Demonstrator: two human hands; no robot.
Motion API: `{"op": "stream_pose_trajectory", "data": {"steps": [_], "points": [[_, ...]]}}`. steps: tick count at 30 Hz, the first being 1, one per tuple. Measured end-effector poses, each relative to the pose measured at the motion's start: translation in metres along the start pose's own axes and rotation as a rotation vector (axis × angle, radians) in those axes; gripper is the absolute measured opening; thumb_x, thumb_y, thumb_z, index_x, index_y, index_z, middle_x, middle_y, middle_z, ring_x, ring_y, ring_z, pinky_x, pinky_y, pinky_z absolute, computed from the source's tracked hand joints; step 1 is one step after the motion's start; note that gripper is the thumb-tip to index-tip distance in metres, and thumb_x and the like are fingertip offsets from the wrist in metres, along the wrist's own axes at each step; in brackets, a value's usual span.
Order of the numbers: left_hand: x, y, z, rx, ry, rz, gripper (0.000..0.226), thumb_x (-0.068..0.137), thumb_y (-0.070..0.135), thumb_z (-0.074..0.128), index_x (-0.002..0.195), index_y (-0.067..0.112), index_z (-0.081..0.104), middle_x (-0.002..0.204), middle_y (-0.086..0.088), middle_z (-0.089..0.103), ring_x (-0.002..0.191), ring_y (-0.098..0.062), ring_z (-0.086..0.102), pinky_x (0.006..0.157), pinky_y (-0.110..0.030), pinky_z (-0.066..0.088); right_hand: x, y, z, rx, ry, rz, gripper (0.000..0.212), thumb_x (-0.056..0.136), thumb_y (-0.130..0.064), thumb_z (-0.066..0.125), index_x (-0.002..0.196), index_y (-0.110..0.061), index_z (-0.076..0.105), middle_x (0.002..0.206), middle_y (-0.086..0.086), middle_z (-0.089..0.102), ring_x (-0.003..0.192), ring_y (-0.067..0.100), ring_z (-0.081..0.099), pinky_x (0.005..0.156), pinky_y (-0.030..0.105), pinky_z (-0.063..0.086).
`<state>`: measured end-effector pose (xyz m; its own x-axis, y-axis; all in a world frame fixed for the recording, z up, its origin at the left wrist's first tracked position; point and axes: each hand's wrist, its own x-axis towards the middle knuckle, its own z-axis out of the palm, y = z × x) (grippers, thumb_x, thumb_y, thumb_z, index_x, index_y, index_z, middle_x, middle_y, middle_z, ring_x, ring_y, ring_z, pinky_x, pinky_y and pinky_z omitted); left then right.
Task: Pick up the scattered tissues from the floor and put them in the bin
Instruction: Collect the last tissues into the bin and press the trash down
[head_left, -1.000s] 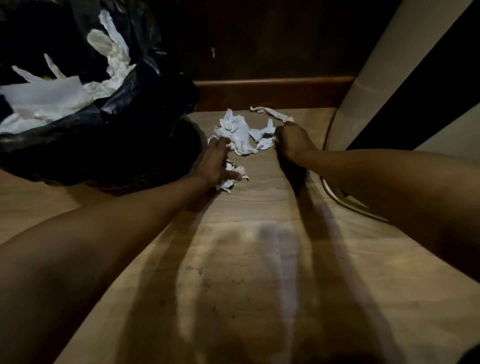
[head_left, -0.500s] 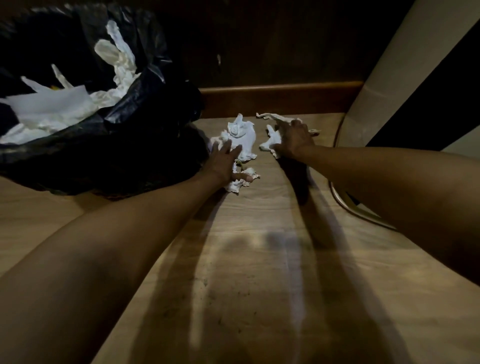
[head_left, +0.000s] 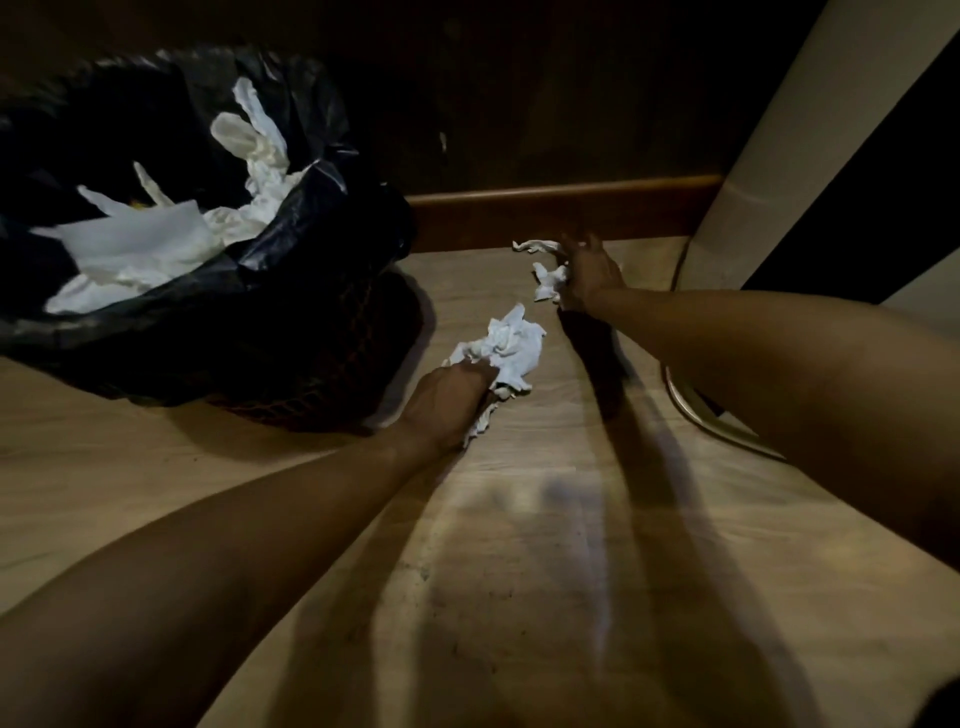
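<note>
Both bare arms reach out over a pale wood-grain floor streaked with long shadows. The left hand is curled around a big crumpled wad of white tissue, soft and creased, with a ragged strip trailing under the palm. The right hand sits farther off by the brown skirting board, fingers closed on a smaller crumpled tissue; a thin twisted strip of tissue lies at its fingertips (whether it is gripped too, I cannot tell). At left stands the bin, a dark mesh basket lined with a glossy, wrinkled black plastic bag, already holding flat and crumpled white paper.
</note>
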<state>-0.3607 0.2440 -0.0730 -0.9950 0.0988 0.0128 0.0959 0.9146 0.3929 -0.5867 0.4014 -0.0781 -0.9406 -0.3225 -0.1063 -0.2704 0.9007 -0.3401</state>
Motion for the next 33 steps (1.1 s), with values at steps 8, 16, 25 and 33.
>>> {"op": "stream_pose_trajectory", "data": {"steps": [8,16,25,33], "points": [[-0.019,0.015,-0.008,0.009,-0.021,-0.009,0.046,0.085,0.058,0.048,0.076,0.016,0.066,0.061,-0.012,0.067,0.056,-0.016,0.063,0.063,-0.032,0.049,-0.018,-0.011,0.002,-0.050,0.036,-0.030,0.025,0.079,-0.007,0.076,0.102,-0.001,0.070,0.110,0.022,0.067,0.106,0.037,0.062,0.085,0.036,0.050],[-0.024,0.006,-0.019,-0.063,-0.235,-0.233,0.030,0.099,0.017,0.042,0.113,0.000,0.063,0.115,-0.024,0.062,0.108,-0.040,0.057,0.065,-0.010,0.038,-0.055,-0.014,-0.036,-0.324,-0.369,-0.123,0.031,0.078,-0.027,0.079,0.098,-0.005,0.076,0.097,0.013,0.074,0.081,0.026,0.065,0.070,0.031,0.052],[-0.062,0.024,-0.074,0.100,-0.325,-0.199,0.021,0.098,0.020,0.047,0.100,0.007,0.063,0.113,-0.021,0.065,0.103,-0.035,0.063,0.086,-0.034,0.047,-0.102,-0.053,-0.092,-0.621,-0.417,-0.309,0.025,0.089,-0.023,0.068,0.110,-0.010,0.064,0.103,0.008,0.064,0.094,0.023,0.062,0.071,0.031,0.048],[-0.116,0.042,-0.155,0.276,-0.190,-0.026,0.021,0.091,0.019,0.060,0.109,0.011,0.064,0.108,-0.016,0.069,0.103,-0.032,0.065,0.079,-0.033,0.047,-0.132,-0.118,-0.132,-0.569,-0.352,-0.431,0.018,0.091,-0.016,0.065,0.108,-0.015,0.064,0.098,0.003,0.061,0.090,0.019,0.062,0.078,0.031,0.055]]}}
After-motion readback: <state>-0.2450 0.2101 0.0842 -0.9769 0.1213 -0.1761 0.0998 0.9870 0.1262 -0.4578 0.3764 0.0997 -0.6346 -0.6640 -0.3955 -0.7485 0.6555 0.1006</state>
